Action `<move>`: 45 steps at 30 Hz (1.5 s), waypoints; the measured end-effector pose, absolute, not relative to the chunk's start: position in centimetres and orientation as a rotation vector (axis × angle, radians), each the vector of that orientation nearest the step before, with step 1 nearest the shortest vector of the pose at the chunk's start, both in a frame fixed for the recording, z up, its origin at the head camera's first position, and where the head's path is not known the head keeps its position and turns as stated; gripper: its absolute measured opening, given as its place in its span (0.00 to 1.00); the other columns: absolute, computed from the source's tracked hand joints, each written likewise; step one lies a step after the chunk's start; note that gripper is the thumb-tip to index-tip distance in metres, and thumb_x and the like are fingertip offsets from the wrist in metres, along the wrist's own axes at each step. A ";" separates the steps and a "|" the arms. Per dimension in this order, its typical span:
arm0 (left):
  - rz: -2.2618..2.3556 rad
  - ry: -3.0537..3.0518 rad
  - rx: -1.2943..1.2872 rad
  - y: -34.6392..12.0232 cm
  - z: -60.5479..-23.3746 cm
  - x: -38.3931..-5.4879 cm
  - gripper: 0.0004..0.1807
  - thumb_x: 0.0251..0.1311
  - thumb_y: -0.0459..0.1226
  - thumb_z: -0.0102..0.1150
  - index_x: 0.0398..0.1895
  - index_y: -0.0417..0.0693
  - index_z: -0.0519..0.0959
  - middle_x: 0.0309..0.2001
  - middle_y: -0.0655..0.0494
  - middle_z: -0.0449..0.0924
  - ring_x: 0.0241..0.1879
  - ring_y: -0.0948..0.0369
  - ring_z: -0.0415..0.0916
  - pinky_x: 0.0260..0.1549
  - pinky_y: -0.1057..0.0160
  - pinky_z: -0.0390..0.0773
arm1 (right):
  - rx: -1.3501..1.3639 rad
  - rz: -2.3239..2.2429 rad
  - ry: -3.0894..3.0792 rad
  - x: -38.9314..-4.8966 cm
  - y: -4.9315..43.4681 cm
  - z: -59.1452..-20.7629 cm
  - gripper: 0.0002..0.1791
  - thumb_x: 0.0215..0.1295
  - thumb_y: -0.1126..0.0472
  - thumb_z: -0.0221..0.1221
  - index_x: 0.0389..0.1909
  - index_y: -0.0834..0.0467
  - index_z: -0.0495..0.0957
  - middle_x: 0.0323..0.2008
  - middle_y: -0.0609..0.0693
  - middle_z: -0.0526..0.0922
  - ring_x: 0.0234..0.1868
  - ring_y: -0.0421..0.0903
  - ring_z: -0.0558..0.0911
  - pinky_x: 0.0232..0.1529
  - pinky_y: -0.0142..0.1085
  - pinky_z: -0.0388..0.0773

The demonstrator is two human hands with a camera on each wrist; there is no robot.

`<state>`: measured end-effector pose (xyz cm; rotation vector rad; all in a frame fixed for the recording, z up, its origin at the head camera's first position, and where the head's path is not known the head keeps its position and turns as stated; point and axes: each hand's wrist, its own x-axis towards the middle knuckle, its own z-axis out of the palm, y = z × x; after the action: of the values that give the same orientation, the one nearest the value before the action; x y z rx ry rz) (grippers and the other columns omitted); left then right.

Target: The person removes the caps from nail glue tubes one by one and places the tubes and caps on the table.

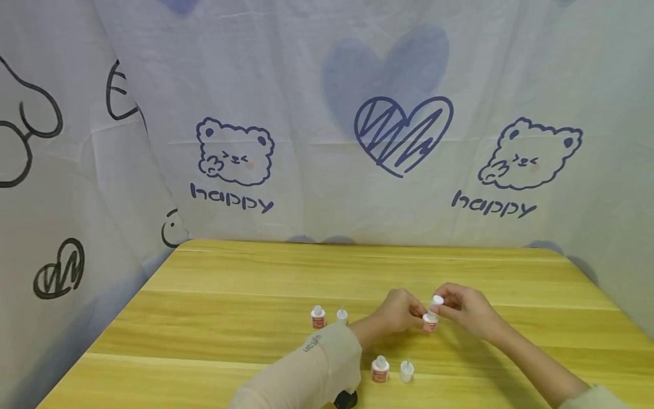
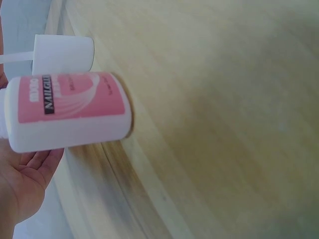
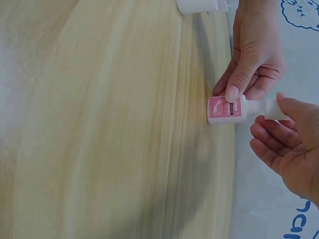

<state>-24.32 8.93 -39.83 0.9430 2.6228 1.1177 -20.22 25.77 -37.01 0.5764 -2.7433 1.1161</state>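
My left hand (image 1: 401, 311) pinches a small nail glue bottle (image 3: 224, 109) by its pink-labelled body, low over the table's right half. On the other side, my right hand (image 1: 470, 309) holds the white cap (image 1: 436, 300) between thumb and fingers at the bottle's top. A white neck shows between cap and body; whether the two parts touch I cannot tell. Nearer the front, a second nail glue bottle (image 1: 380, 370) stands uncapped beside its upturned cap (image 1: 406, 371). Both loom large in the left wrist view, the bottle (image 2: 70, 112) in front of the cap (image 2: 65, 52).
Left of my left hand stands another uncapped bottle (image 1: 318, 318), with an upturned cap (image 1: 342, 315) next to it, close to my left sleeve (image 1: 306, 363). The wooden table (image 1: 204, 295) ends at a printed cloth (image 1: 306, 113) behind. A dark object (image 1: 346, 399) shows under the left sleeve.
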 end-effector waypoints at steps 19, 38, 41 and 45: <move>1.088 2.668 1.051 8.9 -39.9 -24.5 0.05 0.48 0.30 0.68 0.30 0.39 0.86 0.29 0.53 0.86 0.23 0.75 0.76 0.20 0.83 0.70 | 0.662 1.097 -2.750 -20.4 26.4 -36.1 0.08 0.53 0.68 0.64 0.33 0.66 0.78 0.29 0.52 0.82 0.27 0.28 0.74 0.26 0.27 0.76; 1.167 2.603 0.960 8.8 -40.1 -24.4 0.06 0.49 0.32 0.68 0.31 0.38 0.85 0.29 0.52 0.86 0.21 0.76 0.72 0.18 0.81 0.70 | 0.607 1.045 -2.826 -19.9 26.8 -35.7 0.07 0.54 0.65 0.65 0.32 0.62 0.78 0.29 0.50 0.81 0.26 0.32 0.72 0.24 0.27 0.73; 1.173 2.601 0.955 8.7 -40.1 -24.3 0.06 0.49 0.31 0.67 0.31 0.38 0.85 0.29 0.51 0.86 0.21 0.76 0.73 0.18 0.80 0.70 | 0.606 1.037 -2.830 -19.9 26.9 -35.6 0.07 0.53 0.66 0.65 0.31 0.62 0.78 0.28 0.50 0.81 0.25 0.33 0.71 0.24 0.27 0.72; 1.164 2.611 0.972 8.7 -40.1 -24.3 0.06 0.50 0.31 0.67 0.31 0.38 0.85 0.29 0.52 0.86 0.21 0.75 0.74 0.19 0.81 0.70 | 0.621 1.040 -2.844 -20.0 27.0 -35.6 0.08 0.53 0.66 0.65 0.33 0.64 0.79 0.29 0.51 0.82 0.25 0.32 0.71 0.24 0.27 0.73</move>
<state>-24.33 8.73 -40.05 0.9720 2.6113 1.1640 -19.95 27.00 -35.56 0.6213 -2.8438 1.0395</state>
